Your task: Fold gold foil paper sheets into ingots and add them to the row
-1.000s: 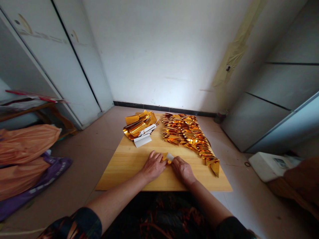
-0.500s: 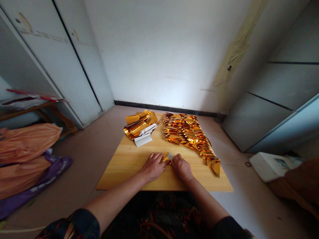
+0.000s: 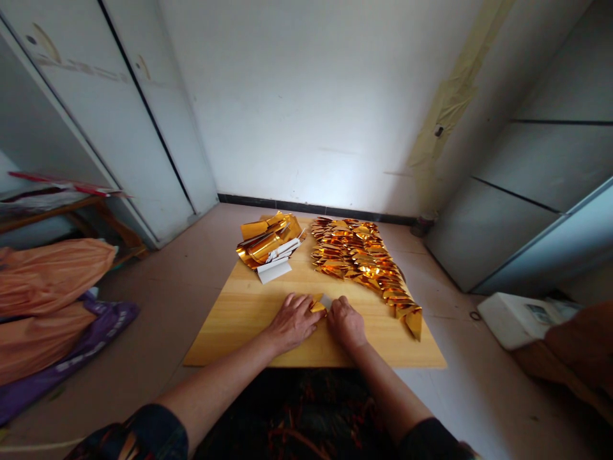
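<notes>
A small sheet of gold foil paper [image 3: 317, 304], partly folded so that its pale back shows, lies on the wooden board between my hands. My left hand [image 3: 293, 322] grips its left part, fingers pressed down over it. On the other side, my right hand [image 3: 345, 321] is closed on the paper's right edge, its fingertips hidden. Beyond my left hand sits a loose pile of gold paper sheets [image 3: 268, 246], some with white backs up. Folded gold paper pieces [image 3: 354, 249] stand nested in rows toward the back right of the board.
The wooden board [image 3: 225, 338] stands close before my lap. Orange and purple bags [image 3: 52, 275] lie on the left beside a wooden bench. Pale cabinets [image 3: 138, 96] rise at the left, a grey cabinet [image 3: 527, 191] at the right. A white box [image 3: 512, 319] is at the lower right.
My right hand has shifted slightly left and closer to my left hand at the folded paper. The left hand has barely moved, and both piles are unchanged.
</notes>
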Motion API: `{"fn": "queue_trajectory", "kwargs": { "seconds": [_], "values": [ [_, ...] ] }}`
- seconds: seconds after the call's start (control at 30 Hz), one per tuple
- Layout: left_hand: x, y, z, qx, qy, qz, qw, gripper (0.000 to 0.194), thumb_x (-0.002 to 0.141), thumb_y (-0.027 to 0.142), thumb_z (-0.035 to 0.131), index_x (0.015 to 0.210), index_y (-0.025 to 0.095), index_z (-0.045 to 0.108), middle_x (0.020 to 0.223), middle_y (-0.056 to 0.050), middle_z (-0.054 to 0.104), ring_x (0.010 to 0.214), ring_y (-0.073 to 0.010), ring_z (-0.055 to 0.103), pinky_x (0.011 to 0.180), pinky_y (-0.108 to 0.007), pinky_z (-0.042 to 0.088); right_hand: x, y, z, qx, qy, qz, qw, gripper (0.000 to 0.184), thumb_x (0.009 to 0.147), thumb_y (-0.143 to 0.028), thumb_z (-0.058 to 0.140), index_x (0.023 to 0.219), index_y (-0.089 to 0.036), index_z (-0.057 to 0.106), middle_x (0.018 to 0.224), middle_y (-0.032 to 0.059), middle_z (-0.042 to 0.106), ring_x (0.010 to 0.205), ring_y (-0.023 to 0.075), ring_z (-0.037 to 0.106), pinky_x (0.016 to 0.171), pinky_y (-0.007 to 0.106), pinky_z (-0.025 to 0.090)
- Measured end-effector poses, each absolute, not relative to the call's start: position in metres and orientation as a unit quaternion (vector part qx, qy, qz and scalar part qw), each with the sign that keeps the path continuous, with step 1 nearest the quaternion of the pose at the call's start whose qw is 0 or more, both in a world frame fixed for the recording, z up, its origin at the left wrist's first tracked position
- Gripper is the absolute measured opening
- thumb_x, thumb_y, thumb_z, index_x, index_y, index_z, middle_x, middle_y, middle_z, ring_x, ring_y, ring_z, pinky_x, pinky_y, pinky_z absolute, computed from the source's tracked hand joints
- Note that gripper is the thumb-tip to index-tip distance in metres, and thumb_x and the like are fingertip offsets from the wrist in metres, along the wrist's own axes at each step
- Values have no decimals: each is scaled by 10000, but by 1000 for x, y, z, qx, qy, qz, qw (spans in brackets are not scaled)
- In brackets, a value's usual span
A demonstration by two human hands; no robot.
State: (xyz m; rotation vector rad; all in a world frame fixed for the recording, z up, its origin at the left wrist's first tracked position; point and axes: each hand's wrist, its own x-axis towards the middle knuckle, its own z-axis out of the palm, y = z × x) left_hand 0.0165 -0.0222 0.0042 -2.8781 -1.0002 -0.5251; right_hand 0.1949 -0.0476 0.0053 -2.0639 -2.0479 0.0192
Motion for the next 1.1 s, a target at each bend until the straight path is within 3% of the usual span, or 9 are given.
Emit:
{"fn": "queue_trajectory", "kwargs": {
  "seconds": [0.33,0.53,0.83,1.1],
  "values": [
    [17,-23,2,-924,-338,-180,17,332,837,338,592,1169,338,581,1262,-83,524,1188,-255,451,996,-495,324,199,-51,7,-709,-686,59,154,54,871,-169,502,875,-202,545,909,15,577,730,105,586,556,208,322],
    [17,-24,3,-922,-347,-172,3,328,829,346,604,1158,351,597,1281,-85,514,1197,-270,444,978,-502,328,205,-46,10,-721,-661,110,176,146,810,-98,494,800,-198,599,852,15,592,705,117,575,564,214,336],
    [31,-16,11,-887,-419,-184,-64,121,849,311,567,869,290,685,1235,-25,589,1152,-230,496,928,-459,357,222,-54,11,-594,-781,32,187,256,840,-87,500,895,-251,689,1021,41,631,912,178,534,721,239,422],
    [36,-9,13,-851,-466,-176,-167,24,781,226,596,773,231,618,1278,4,589,1222,-255,458,1013,-578,236,218,-68,12,-527,-828,56,183,177,814,-133,593,876,-252,708,1042,29,645,931,177,520,788,288,412]
  ]
}}
